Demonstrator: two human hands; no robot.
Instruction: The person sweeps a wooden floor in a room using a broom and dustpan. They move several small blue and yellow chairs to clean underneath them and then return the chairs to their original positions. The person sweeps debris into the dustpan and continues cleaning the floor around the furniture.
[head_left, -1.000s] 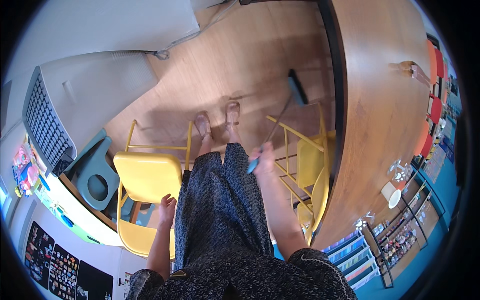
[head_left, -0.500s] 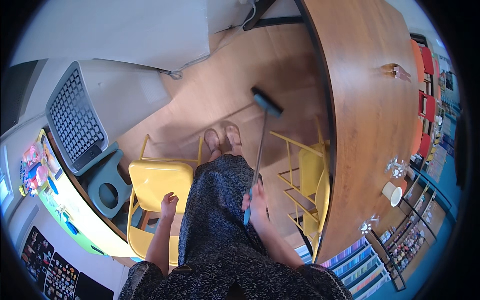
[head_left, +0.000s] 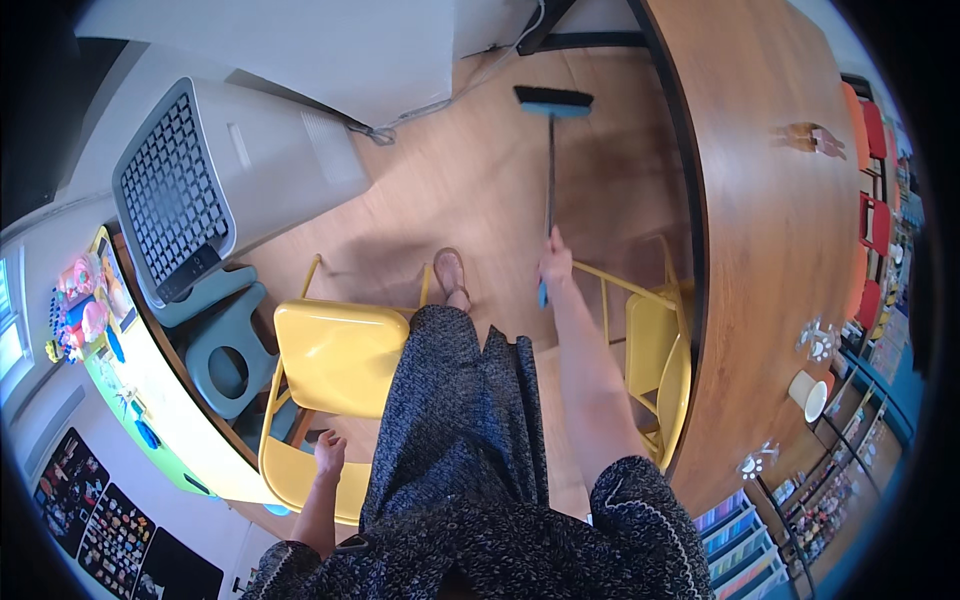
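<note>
My right hand (head_left: 555, 266) is closed around the thin handle of a broom (head_left: 554, 108), and the arm is stretched forward. The handle's blue end sticks out below my fist. At the far end, the broom's blue head with dark bristles is over the wooden floor (head_left: 490, 170), near the dark-framed table. My left hand (head_left: 330, 452) hangs over the yellow folding chair (head_left: 340, 360) on the left, empty, with its fingers loosely apart.
A long wooden table (head_left: 770, 220) runs along the right, with a white cup (head_left: 808, 394) on it. Another yellow chair (head_left: 655, 345) stands folded out beside it. On the left are a grey-white appliance with a grille (head_left: 170, 180) and a blue-grey stool (head_left: 230, 365). Cables (head_left: 440, 108) lie ahead.
My right hand has reached forward, carrying the broom head farther away and turning it nearly crosswise. Two shoes showed before; only one shows now. My left hand stays low and empty.
</note>
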